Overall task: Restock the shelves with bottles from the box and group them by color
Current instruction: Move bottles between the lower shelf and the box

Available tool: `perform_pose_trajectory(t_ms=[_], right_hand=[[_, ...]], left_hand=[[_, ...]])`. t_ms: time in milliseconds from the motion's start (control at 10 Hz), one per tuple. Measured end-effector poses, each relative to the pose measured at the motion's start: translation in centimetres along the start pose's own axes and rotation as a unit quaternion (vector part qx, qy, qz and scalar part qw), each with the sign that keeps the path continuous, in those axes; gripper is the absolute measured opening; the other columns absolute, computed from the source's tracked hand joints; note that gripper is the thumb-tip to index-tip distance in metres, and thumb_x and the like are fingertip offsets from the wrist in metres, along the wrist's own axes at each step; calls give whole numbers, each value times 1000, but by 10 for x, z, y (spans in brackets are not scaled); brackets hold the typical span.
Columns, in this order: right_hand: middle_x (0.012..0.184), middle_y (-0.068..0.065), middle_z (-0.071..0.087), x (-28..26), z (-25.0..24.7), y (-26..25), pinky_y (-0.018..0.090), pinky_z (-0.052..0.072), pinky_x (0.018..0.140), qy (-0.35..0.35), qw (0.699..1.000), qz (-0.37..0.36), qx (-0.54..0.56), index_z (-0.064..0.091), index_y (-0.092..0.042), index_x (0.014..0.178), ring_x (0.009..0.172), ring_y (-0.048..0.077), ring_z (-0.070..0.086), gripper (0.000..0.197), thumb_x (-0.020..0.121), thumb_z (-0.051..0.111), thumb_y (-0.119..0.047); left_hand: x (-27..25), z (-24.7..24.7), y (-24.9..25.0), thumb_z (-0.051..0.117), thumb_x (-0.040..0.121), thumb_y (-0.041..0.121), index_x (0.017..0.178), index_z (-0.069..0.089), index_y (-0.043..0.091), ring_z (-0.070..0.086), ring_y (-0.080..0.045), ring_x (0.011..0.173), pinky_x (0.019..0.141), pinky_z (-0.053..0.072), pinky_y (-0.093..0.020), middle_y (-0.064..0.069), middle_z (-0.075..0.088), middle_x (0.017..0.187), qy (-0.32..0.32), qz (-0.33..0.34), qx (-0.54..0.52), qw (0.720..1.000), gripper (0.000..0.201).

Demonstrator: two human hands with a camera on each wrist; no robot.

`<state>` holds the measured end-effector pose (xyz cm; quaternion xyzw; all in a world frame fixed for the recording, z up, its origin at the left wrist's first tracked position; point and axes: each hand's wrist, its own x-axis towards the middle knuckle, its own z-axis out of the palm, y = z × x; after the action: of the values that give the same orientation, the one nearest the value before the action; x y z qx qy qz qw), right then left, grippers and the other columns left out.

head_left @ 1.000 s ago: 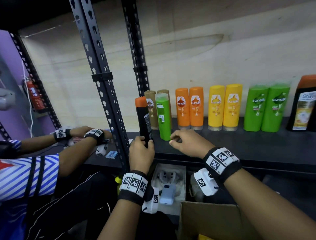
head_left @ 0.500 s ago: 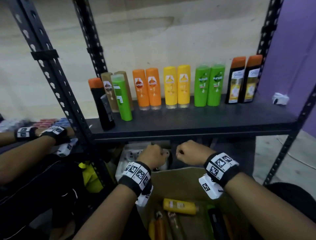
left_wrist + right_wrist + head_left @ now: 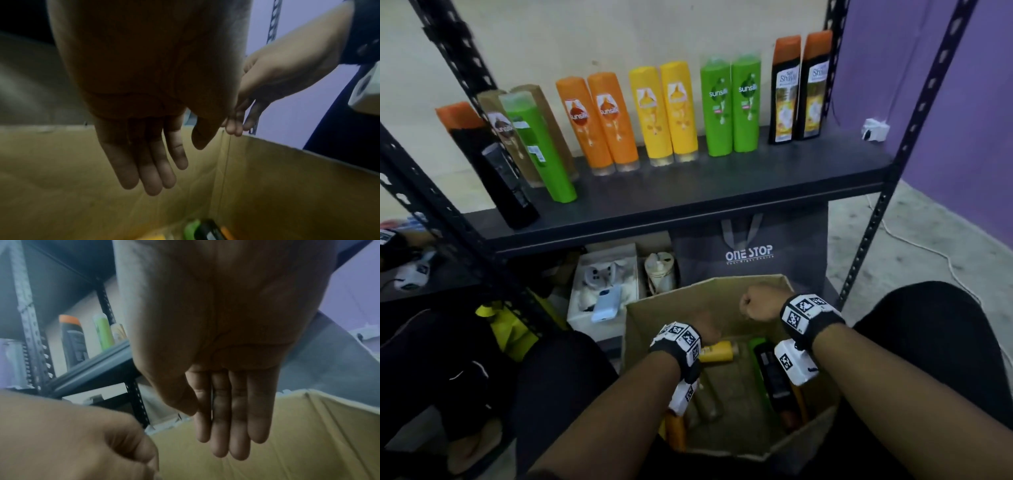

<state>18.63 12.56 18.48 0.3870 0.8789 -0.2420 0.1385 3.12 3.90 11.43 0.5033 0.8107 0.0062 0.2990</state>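
The open cardboard box [image 3: 640, 329] sits below the black shelf [image 3: 688, 202]. In it lie a yellow bottle [image 3: 717, 352], a black bottle [image 3: 770, 373], a green one [image 3: 759, 343] and an orange one [image 3: 676, 431]. My left hand [image 3: 705, 330] reaches down inside the box, fingers [image 3: 152, 162] straight and empty. My right hand [image 3: 756, 303] hovers over the box's far rim, fingers [image 3: 232, 418] straight, holding nothing. On the shelf stand a black orange-capped bottle [image 3: 493, 171], brown bottles [image 3: 506, 137], a green bottle [image 3: 541, 147], then orange [image 3: 599, 120], yellow [image 3: 664, 113], green [image 3: 732, 106] and black [image 3: 801, 89] pairs.
A grey "ONE STOP" bag [image 3: 750, 253] stands behind the box under the shelf. A white tray of small devices [image 3: 606, 284] sits to its left. Black shelf posts [image 3: 873, 219] rise at the right and left. Another person's wrist [image 3: 390, 240] shows at the far left.
My left hand let go of the black orange-capped bottle, which now stands on the shelf. Both hands dropped from the shelf edge down to the box and uncurled.
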Motion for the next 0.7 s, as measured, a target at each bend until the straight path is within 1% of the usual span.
perform_pose_trajectory(t_ms=[100, 200, 300, 400, 500, 600, 700], right_hand=[[109, 14, 68, 13, 19, 18, 31, 47, 85, -28, 999, 21, 0, 72, -8, 103, 97, 28, 60, 28, 103, 48, -22], [95, 16, 59, 28, 47, 31, 30, 36, 78, -59, 997, 40, -3, 64, -7, 93, 87, 25, 49, 24, 105, 45, -15], [73, 3, 49, 44, 79, 43, 29, 35, 73, -80, 994, 72, -2, 51, -12, 69, 66, 20, 45, 35, 103, 47, -17], [101, 11, 65, 57, 106, 60, 31, 37, 77, -112, 989, 101, 10, 63, -8, 90, 79, 22, 52, 28, 106, 44, -22], [128, 21, 62, 67, 126, 74, 29, 41, 79, -137, 980, 142, 17, 64, -4, 109, 100, 29, 59, 24, 105, 47, -20], [121, 20, 63, 76, 141, 84, 29, 44, 73, -130, 975, 172, 44, 57, -4, 90, 84, 22, 50, 24, 104, 48, -21], [125, 25, 64, 82, 151, 91, 28, 38, 74, -123, 973, 187, 54, 45, -11, 74, 93, 30, 57, 33, 105, 47, -23]], left_hand=[[15, 39, -5, 55, 101, 42, 133, 60, 6, 61, -35, 119, 92, 47, -36, -17, 62, 135, -48, 2, 18, 999, 49], [31, 75, -4, 56, 101, 40, 129, 64, 5, 64, -32, 118, 89, 49, -32, -16, 66, 131, -84, -28, 16, 996, 45], [42, 108, 0, 56, 101, 34, 141, 57, 6, 55, -32, 133, 106, 43, -35, -15, 58, 144, -96, -29, -2, 995, 49], [56, 137, -2, 52, 104, 34, 145, 53, 7, 52, -32, 135, 109, 41, -38, -14, 54, 148, -133, -10, 4, 991, 49], [72, 166, -9, 55, 104, 30, 142, 53, 5, 58, -32, 128, 103, 50, -40, -15, 57, 143, -189, 4, 28, 982, 45], [83, 192, -6, 49, 108, 17, 148, 47, 2, 51, -30, 137, 102, 45, -34, -14, 52, 149, -227, -8, 8, 974, 43], [94, 210, 3, 46, 108, 12, 147, 47, 1, 49, -30, 139, 109, 41, -34, -13, 50, 152, -237, 34, 60, 969, 41]])
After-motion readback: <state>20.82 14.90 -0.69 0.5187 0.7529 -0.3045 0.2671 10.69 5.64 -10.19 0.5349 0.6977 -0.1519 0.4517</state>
